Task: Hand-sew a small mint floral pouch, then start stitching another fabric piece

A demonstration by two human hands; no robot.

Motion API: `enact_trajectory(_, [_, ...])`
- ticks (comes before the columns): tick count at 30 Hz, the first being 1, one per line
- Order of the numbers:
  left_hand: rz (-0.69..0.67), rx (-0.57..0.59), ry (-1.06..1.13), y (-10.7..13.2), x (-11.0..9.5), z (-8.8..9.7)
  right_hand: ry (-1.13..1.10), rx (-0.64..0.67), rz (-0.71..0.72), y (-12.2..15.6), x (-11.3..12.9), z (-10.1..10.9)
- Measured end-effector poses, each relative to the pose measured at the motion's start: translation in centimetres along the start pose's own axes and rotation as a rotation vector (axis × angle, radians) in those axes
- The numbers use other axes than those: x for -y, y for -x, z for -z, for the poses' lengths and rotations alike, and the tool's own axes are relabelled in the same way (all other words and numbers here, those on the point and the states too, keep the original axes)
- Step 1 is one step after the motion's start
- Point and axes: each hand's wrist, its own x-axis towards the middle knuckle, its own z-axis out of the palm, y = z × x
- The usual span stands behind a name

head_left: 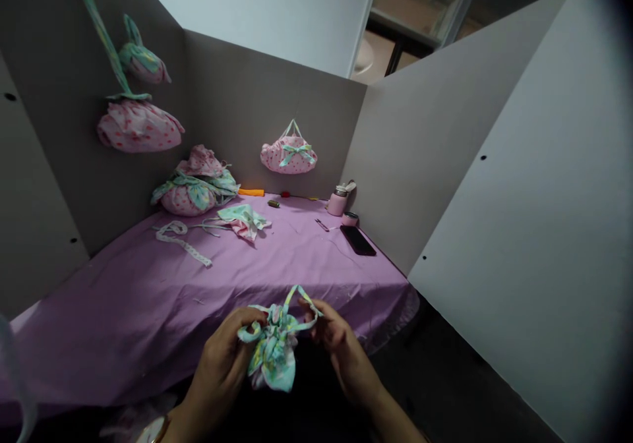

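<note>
A small green-and-yellow patterned drawstring pouch [277, 354] is held up in front of the table's near edge, its top gathered into ruffles. My left hand [230, 344] is closed on the pouch's gathered top at the left, where a loop of its cord hangs out. At the other side, my right hand [333, 334] pinches the strap [301, 295], a narrow strip of matching cloth that arcs up from the pouch. Pink cloth shows faintly at the pouch's lower left.
A purple cloth covers the table [297, 252]. On it lie white lace trim [190, 248], cloth pieces [244, 219], a heap of pink pouches [190, 196], a phone [357, 240], small snips [322, 225] and a pink bottle [337, 200]. Grey partitions [237, 100] enclose it, with finished-looking pouches [289, 156] hanging.
</note>
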Motion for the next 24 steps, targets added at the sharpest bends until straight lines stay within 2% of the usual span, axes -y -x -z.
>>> enact_trajectory(3, [-0.068,0.04,0.005,-0.4,-0.4,-0.1,-0.053,0.064,-0.1,-0.1,-0.1,-1.2])
enact_trajectory(5, [-0.131,0.072,-0.024,-0.7,-0.7,0.1,-0.042,-0.009,-0.08,-0.4,-0.1,-2.0])
enact_trajectory(8, [-0.203,0.091,-0.146,-0.9,-0.7,0.4,0.004,-0.151,0.024,-0.8,-0.3,-2.7])
enact_trajectory(10, [-0.27,0.074,-0.19,-0.8,-0.4,0.5,-0.074,-0.179,0.034,-0.9,-0.4,-2.7])
enact_trajectory(12, [-0.305,0.118,-0.201,-0.7,-0.1,0.3,-0.216,-0.184,-0.002,-1.0,-0.4,-2.8])
enact_trajectory(15, [-0.223,0.239,-0.26,-0.5,0.0,-0.2,-0.354,-0.228,-0.027,-1.1,-0.3,-3.2])
enact_trajectory(19, [-0.134,0.308,-0.267,-0.9,-0.1,-0.9,-0.38,-0.343,-0.032,-1.7,-0.7,-3.7])
enact_trajectory(21, [-0.051,0.331,-0.256,-2.2,0.0,-1.0,-0.353,-0.377,-0.014,-2.8,-1.1,-3.9])
enact_trajectory(24, [0.078,0.305,-0.253,-6.4,0.8,-0.7,-0.241,-0.404,0.104,-6.4,-1.4,-3.7])
